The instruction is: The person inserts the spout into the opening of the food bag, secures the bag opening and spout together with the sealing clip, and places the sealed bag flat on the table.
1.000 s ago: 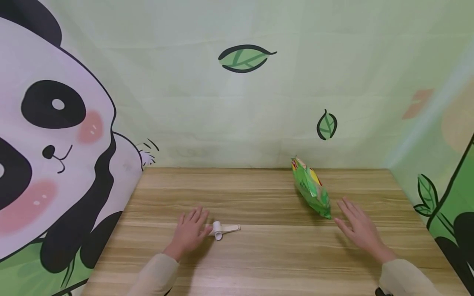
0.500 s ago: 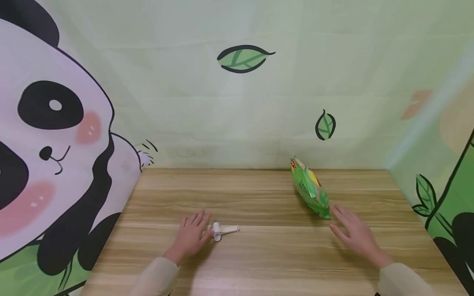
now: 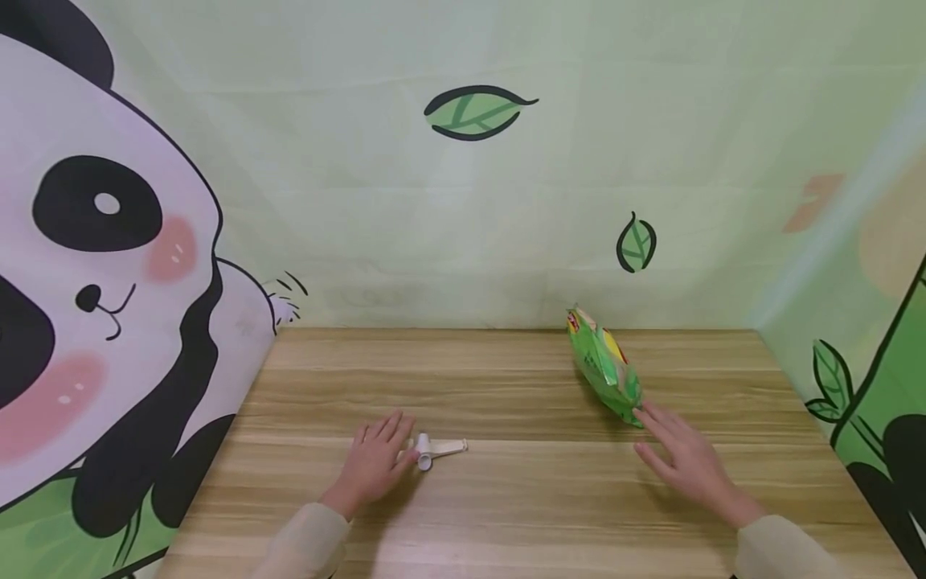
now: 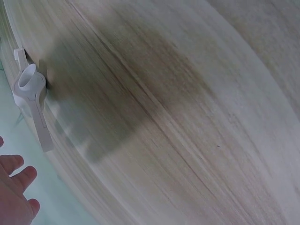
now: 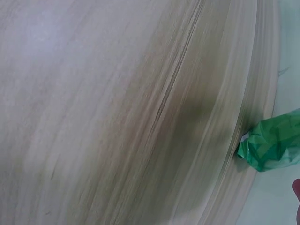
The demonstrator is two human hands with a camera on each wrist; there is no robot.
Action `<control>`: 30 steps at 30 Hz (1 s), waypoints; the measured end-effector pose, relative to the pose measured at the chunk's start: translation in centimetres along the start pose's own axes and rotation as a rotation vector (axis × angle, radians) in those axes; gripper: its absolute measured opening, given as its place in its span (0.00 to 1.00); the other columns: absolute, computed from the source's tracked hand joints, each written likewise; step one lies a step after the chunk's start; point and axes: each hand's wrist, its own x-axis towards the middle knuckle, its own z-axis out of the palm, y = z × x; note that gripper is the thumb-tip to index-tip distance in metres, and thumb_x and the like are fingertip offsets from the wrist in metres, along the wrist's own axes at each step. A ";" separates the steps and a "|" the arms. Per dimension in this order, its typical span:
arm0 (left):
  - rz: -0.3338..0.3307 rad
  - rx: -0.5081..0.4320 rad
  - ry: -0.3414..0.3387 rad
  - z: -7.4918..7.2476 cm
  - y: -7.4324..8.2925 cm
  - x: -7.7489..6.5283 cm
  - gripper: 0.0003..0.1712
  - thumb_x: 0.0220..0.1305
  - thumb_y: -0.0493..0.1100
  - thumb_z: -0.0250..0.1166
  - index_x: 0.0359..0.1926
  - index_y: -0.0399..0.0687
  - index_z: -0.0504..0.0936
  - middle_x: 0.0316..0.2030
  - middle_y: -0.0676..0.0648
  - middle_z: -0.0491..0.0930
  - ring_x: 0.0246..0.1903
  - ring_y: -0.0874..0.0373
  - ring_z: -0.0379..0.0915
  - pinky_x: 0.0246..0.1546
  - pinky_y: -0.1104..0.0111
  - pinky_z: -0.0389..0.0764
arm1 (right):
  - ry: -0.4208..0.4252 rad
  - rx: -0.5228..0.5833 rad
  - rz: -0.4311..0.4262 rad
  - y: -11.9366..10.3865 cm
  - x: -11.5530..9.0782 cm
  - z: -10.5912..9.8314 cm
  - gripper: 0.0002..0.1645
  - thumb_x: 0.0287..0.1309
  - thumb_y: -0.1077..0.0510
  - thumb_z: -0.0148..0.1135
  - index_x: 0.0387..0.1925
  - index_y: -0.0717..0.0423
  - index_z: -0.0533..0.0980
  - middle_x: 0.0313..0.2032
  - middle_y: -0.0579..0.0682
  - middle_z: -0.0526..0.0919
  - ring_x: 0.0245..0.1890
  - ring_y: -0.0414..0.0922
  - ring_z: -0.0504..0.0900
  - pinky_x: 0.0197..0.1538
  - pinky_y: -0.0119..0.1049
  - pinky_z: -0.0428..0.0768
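A white bag clip with a round spout lies on the wooden table, its flat arm pointing right. My left hand hovers over the table just left of it, fingers spread and holding nothing. In the left wrist view the clip is apart from the fingertips. Farther back on the right, a puffy green snack bag rests on its edge. My right hand reaches to the bag's near end with straight fingers; whether they touch it I cannot tell. The right wrist view has the bag's crumpled end.
The wood-grain table meets a pale green backdrop at its back edge. A large printed panda covers the left side. Printed leaves and bamboo are on the backdrop.
My right hand has moved left and slightly forward, closing the gap to the green bag. My left hand has shifted slightly right, toward the clip. Bag and clip stay in place.
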 end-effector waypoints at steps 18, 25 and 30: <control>0.010 -0.023 -0.002 -0.4 0.4 -0.1 0.32 0.60 0.55 0.54 0.62 0.46 0.62 0.60 0.39 0.63 0.57 0.42 0.62 0.57 0.46 0.57 | 0.090 0.019 -0.124 -0.9 0.6 0.5 0.27 0.50 0.47 0.58 0.51 0.56 0.72 0.52 0.57 0.74 0.50 0.55 0.71 0.58 0.43 0.65; 0.031 -0.022 -0.006 -0.3 0.7 0.0 0.32 0.60 0.54 0.54 0.62 0.45 0.62 0.59 0.39 0.64 0.58 0.43 0.61 0.57 0.47 0.57 | 0.057 0.036 -0.127 -1.8 0.7 0.4 0.28 0.46 0.51 0.62 0.51 0.56 0.72 0.51 0.58 0.74 0.48 0.57 0.73 0.48 0.52 0.71; 0.046 -0.025 0.017 -0.1 0.9 0.0 0.32 0.59 0.54 0.54 0.61 0.45 0.63 0.58 0.39 0.66 0.57 0.44 0.62 0.56 0.47 0.59 | 0.057 0.047 -0.139 -2.1 0.8 0.6 0.28 0.46 0.52 0.62 0.51 0.56 0.72 0.51 0.58 0.75 0.47 0.55 0.74 0.45 0.51 0.73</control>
